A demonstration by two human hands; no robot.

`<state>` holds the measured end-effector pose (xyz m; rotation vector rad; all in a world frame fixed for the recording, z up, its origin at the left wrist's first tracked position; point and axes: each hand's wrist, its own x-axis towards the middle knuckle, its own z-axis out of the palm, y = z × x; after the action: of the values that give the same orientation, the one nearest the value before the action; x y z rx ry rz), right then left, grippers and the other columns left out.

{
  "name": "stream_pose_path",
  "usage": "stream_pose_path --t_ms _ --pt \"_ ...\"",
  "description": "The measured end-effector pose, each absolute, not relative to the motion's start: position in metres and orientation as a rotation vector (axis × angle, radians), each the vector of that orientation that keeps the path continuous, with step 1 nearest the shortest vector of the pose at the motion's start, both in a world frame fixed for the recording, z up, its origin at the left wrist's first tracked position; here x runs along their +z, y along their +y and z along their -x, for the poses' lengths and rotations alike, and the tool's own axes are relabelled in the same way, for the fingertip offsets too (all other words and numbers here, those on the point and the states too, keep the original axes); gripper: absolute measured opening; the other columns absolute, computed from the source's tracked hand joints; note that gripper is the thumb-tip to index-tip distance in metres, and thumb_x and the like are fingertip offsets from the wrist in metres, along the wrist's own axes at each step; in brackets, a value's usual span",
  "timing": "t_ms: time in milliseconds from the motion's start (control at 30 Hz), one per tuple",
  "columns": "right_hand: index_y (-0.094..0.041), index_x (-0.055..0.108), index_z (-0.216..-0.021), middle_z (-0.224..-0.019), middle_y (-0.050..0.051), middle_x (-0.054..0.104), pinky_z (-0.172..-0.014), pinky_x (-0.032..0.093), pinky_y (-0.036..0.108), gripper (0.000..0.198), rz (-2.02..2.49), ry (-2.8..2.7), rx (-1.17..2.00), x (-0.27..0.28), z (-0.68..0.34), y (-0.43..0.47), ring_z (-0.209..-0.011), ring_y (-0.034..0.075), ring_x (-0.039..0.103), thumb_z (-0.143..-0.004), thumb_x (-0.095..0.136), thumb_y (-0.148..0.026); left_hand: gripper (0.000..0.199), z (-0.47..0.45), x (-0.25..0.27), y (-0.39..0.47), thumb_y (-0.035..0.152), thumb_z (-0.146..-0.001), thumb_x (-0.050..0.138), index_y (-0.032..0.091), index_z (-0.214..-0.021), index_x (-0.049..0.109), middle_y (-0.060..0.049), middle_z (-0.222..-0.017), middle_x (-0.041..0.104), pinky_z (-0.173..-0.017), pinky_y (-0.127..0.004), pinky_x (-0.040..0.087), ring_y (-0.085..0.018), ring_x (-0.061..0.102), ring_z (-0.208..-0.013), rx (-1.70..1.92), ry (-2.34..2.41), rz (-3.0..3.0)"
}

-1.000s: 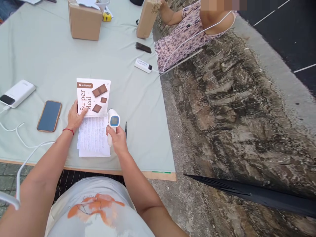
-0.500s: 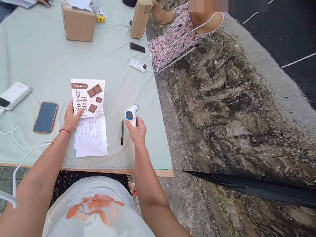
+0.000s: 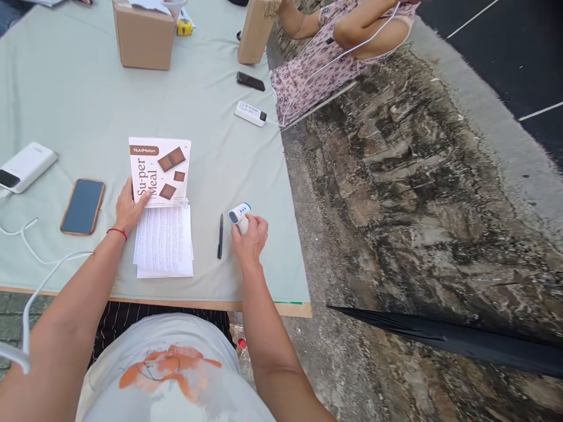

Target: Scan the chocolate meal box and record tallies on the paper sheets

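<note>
At table (image 3: 211, 158): gripping box (image 3: 165, 174) in left hand (image 3: 127, 210), likely to steady it; clasping thermometer (image 3: 240, 213) in right hand (image 3: 252, 239), near pen (image 3: 220, 237).

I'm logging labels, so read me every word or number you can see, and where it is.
"NutriMotion": white printed item in the left hand.
"Su-per Meal": same item.
Too small or blurred to read: writing on the sheets, large power bank, small power bank, narrow carton.

The right hand (image 3: 250, 239) has brought the thermometer (image 3: 240, 213) from the papers (image 3: 163, 245) past the pen (image 3: 220, 237).
</note>
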<state>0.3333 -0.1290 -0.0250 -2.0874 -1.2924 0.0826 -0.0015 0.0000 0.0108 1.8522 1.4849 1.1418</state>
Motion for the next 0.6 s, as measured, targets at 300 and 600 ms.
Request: stream_pose_path --t_ms 300,600 --pt "-0.016 0.067 -0.117 -0.114 0.015 0.062 -0.092 0.053 0.041 0.037 1.924 -1.476 0.202 -0.037 -0.304 -0.134 -0.094 0.024 0.061 -0.090 0.056 -0.039 0.080 0.001 0.010 -0.001 0.081 -0.091 0.052 0.021 -0.144 0.055 -0.013 -0.132 0.066 -0.099 -0.053 0.049 -0.036 0.062 -0.119 1.127 1.487 -1.835" --pt "-0.016 0.064 -0.134 -0.107 0.013 0.064 -0.089 0.052 0.040 0.049 2.058 -1.528 0.345 -0.039 -0.311 -0.134 -0.097 0.026 0.060 -0.088 0.050 -0.028 0.077 -0.001 0.011 -0.003 0.078 -0.092 0.054 0.022 -0.145 0.054 -0.012 -0.132 0.067 -0.100 -0.052 0.049 -0.035 0.062 -0.120 1.143 1.480 -1.835"
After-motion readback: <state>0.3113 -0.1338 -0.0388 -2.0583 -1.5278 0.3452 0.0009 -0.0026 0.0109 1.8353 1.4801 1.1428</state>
